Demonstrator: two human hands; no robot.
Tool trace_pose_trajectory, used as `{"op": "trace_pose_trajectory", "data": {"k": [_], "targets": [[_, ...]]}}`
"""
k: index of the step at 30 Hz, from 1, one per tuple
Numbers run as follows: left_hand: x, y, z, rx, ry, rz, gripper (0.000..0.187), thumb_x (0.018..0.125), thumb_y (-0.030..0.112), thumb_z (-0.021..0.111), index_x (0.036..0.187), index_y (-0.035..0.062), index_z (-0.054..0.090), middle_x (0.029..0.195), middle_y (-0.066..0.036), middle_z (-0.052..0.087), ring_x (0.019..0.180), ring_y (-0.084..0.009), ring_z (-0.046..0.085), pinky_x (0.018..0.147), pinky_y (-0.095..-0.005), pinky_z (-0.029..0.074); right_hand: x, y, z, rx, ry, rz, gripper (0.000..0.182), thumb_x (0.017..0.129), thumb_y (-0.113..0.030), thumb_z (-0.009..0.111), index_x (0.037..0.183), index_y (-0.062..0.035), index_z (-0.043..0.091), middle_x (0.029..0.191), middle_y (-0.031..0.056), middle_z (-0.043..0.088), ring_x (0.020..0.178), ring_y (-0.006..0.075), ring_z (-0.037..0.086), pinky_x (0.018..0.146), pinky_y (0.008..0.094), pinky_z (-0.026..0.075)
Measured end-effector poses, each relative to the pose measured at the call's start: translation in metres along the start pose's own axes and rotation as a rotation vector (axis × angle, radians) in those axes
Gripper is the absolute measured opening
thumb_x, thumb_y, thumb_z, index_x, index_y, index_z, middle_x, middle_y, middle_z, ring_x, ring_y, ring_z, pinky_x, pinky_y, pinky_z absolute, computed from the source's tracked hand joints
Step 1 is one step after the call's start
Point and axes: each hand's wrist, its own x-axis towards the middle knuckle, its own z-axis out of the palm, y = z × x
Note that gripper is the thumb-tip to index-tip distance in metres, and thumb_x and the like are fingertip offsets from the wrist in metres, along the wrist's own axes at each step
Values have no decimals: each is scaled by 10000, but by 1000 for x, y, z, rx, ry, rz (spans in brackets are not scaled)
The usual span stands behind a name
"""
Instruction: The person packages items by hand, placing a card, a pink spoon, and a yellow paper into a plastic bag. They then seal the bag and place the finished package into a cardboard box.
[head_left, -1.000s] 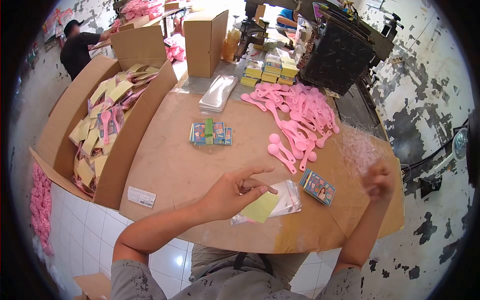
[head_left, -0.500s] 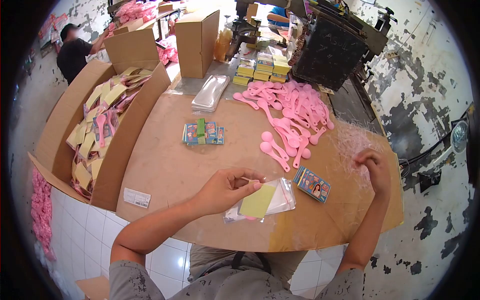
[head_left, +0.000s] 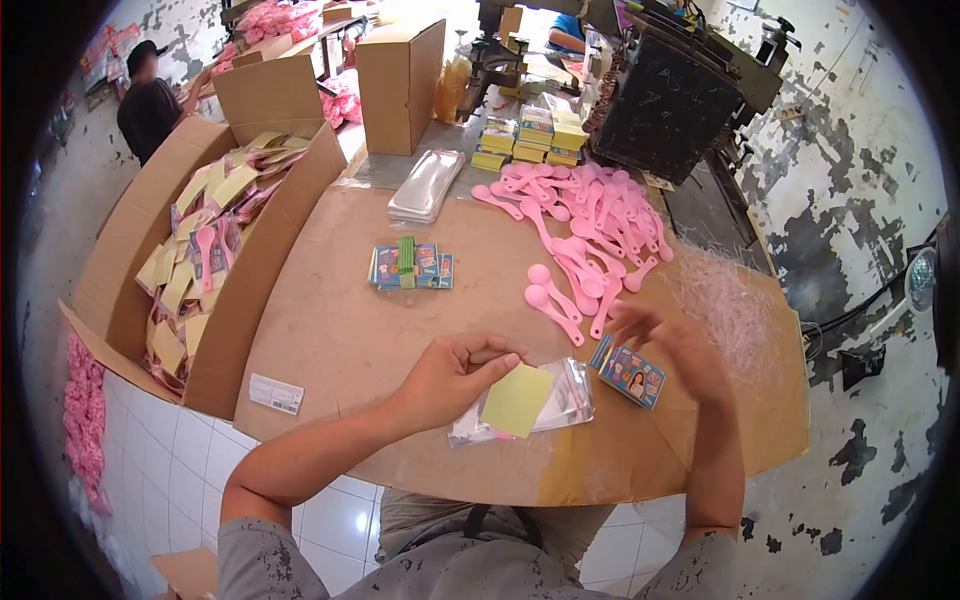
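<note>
My left hand [head_left: 455, 378] is closed, its thumb and fingers pinching the upper edge of a pale yellow card [head_left: 517, 402]. Under that card lie clear plastic bags [head_left: 572, 395], and a bit of pink shows below its lower edge. My right hand [head_left: 670, 345], slightly blurred, hovers with fingers apart and nothing visible in them. Beneath and beside it is a small stack of blue printed cards [head_left: 632, 378]. The pile of pink spoons [head_left: 590, 225] spreads just beyond my right hand.
A cardboard box [head_left: 225, 350] of packed bags stands left. On the table are a banded card bundle [head_left: 428, 268], a stack of clear bags [head_left: 427, 187], card stacks [head_left: 535, 130] and plastic shreds [head_left: 730, 305]. A black machine [head_left: 665, 95] stands behind; a person [head_left: 150, 110] is far left.
My right hand has moved left from the plastic shreds to over the blue card stack, its fingers opening out. My left hand stays in place while the yellow card tilts slightly.
</note>
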Motion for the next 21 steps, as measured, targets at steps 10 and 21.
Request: {"op": "trace_pose_trajectory", "data": {"k": [10, 21], "targets": [[-2, -3, -1, -17, 78, 93, 274, 1062, 145, 651, 1242, -55, 700, 1065, -97, 770, 961, -117, 718, 838, -263, 588, 29, 30, 89, 101, 100, -3, 196, 967, -51, 738, 1152, 9, 713, 1020, 40, 711, 921, 95, 665, 841, 264, 545], [1, -6, -7, 101, -6, 194, 239, 1033, 69, 670, 1248, -16, 730, 1106, -105, 763, 978, -130, 711, 861, -287, 601, 29, 54, 74, 222, 100, -63, 164, 970, 19, 683, 1118, 28, 753, 1054, 53, 707, 965, 103, 662, 859, 262, 536]]}}
